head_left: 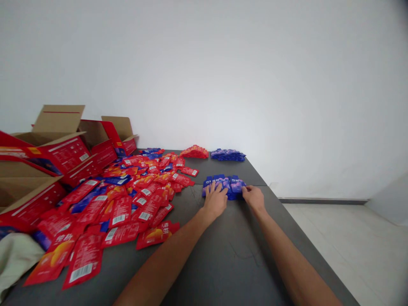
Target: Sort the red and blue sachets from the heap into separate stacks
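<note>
Resting with its fingers spread apart, the left hand (215,200) is touching the front of a row of blue packets (236,185). The right hand (254,197) is curling at the right end of that row, its fingers meeting the outer edge (whether they are clamping a packet, I cannot tell). The blue packets are lying close together, side by side, on the dark tabletop (232,272), showing white lettering and purple patches. Farther back, near the wall (223,63), two neat piles are sitting next to each other: a red pile (194,151) on the left and a blue pile (228,154) on the right. To the left of the hands, a loose heap (153,208) of red and blue packets is spreading across the tabletop, many of them showing white barcode labels, others orange fruit pictures. Beyond the heap, red cardboard boxes (66,155) are standing with flaps raised and brown insides showing. A pale cloth (19,259) is lying in the near left corner. Past the right edge, a light floor (318,229) is showing.
</note>
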`<state>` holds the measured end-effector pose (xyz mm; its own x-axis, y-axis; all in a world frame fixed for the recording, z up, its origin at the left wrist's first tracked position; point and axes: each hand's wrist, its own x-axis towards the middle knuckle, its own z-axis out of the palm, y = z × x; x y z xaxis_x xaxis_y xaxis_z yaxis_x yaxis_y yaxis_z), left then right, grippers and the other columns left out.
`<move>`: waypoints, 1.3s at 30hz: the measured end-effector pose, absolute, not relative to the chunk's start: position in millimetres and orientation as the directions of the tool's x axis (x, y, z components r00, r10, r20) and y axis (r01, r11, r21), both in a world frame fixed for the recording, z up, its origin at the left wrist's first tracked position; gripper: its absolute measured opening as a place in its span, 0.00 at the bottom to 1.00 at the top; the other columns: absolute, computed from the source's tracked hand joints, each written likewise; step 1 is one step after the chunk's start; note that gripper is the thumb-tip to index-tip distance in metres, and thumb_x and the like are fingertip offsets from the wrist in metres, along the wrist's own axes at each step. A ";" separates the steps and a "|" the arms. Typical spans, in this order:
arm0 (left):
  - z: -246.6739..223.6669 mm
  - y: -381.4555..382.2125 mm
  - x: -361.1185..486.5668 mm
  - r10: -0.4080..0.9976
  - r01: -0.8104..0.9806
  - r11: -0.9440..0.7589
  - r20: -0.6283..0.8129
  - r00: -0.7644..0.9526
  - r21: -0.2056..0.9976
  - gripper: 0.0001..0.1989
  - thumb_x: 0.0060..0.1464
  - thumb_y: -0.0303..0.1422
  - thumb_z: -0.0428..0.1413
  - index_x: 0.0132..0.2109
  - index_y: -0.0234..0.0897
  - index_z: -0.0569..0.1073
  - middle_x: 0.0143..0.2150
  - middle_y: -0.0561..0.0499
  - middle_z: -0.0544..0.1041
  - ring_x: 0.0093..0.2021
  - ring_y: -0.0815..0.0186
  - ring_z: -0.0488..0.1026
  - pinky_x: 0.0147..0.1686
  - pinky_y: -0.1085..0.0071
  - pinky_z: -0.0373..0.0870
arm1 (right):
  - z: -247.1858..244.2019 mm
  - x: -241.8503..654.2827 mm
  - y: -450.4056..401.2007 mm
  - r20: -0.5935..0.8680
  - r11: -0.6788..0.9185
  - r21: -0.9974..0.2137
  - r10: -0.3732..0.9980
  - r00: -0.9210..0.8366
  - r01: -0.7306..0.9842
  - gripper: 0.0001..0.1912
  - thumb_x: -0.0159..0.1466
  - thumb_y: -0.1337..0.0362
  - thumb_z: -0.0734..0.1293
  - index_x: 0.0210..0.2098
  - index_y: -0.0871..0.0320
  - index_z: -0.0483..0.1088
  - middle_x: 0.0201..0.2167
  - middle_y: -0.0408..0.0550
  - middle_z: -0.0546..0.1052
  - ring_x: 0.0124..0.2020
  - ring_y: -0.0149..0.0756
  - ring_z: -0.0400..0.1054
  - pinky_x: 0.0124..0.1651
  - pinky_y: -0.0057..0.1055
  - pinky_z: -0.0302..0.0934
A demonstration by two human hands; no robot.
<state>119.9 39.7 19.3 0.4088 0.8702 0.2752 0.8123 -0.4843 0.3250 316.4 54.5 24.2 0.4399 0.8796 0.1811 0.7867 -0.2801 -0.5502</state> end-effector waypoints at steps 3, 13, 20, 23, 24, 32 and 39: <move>18.2 36.7 114.8 0.864 0.812 -0.491 0.294 0.408 0.316 0.22 0.64 0.37 0.45 0.63 0.48 0.66 0.69 0.48 0.60 0.70 0.49 0.47 0.65 0.43 0.47 | 28.6 312.3 51.0 0.198 -0.285 -0.515 0.878 0.435 0.808 0.18 0.64 0.59 0.61 0.42 0.61 0.79 0.37 0.58 0.81 0.41 0.48 0.75 0.42 0.33 0.64; 26.8 17.7 71.9 0.877 0.830 -0.455 0.327 0.353 0.322 0.23 0.65 0.36 0.43 0.64 0.46 0.64 0.67 0.48 0.63 0.69 0.50 0.49 0.65 0.46 0.48 | 38.1 246.5 37.8 0.439 -0.016 -0.512 0.854 0.278 0.859 0.16 0.63 0.63 0.60 0.38 0.62 0.79 0.36 0.57 0.79 0.38 0.43 0.72 0.42 0.32 0.61; 29.8 9.0 6.4 0.920 0.907 -0.324 0.311 0.237 0.269 0.22 0.63 0.35 0.46 0.63 0.45 0.65 0.68 0.45 0.62 0.69 0.49 0.51 0.64 0.44 0.49 | 21.5 159.4 37.4 0.465 0.246 -0.522 0.885 0.031 0.817 0.15 0.64 0.66 0.59 0.36 0.60 0.77 0.35 0.53 0.78 0.39 0.40 0.70 0.44 0.31 0.59; 29.5 8.2 -30.2 0.923 0.935 -0.257 0.349 0.162 0.245 0.21 0.62 0.33 0.47 0.61 0.43 0.67 0.66 0.44 0.63 0.68 0.50 0.52 0.64 0.46 0.51 | 15.4 112.6 36.2 0.446 0.297 -0.532 0.895 -0.037 0.793 0.14 0.64 0.68 0.59 0.36 0.61 0.77 0.33 0.52 0.77 0.36 0.39 0.69 0.42 0.29 0.58; 29.8 8.6 -43.8 0.923 0.943 -0.233 0.360 0.137 0.239 0.21 0.62 0.32 0.48 0.60 0.42 0.68 0.66 0.44 0.64 0.67 0.50 0.53 0.63 0.47 0.52 | 13.9 96.8 35.4 0.450 0.330 -0.536 0.890 -0.067 0.777 0.13 0.64 0.68 0.59 0.35 0.61 0.77 0.33 0.52 0.77 0.37 0.38 0.69 0.41 0.29 0.58; 44.9 30.3 -157.0 0.905 0.975 0.069 0.398 -0.150 0.212 0.17 0.59 0.29 0.48 0.54 0.36 0.73 0.55 0.40 0.73 0.58 0.54 0.65 0.58 0.57 0.60 | 8.4 -2.5 33.8 0.452 0.466 -0.588 0.867 -0.209 0.661 0.12 0.63 0.71 0.59 0.33 0.59 0.75 0.34 0.50 0.76 0.38 0.37 0.68 0.42 0.28 0.59; 48.0 76.2 -230.2 0.859 0.934 0.309 0.369 -0.354 0.176 0.15 0.58 0.30 0.50 0.50 0.33 0.75 0.53 0.37 0.74 0.56 0.53 0.67 0.54 0.60 0.61 | 15.0 -51.0 50.3 0.456 0.501 -0.654 0.859 -0.233 0.567 0.12 0.63 0.71 0.60 0.35 0.60 0.76 0.36 0.52 0.77 0.41 0.38 0.69 0.46 0.30 0.60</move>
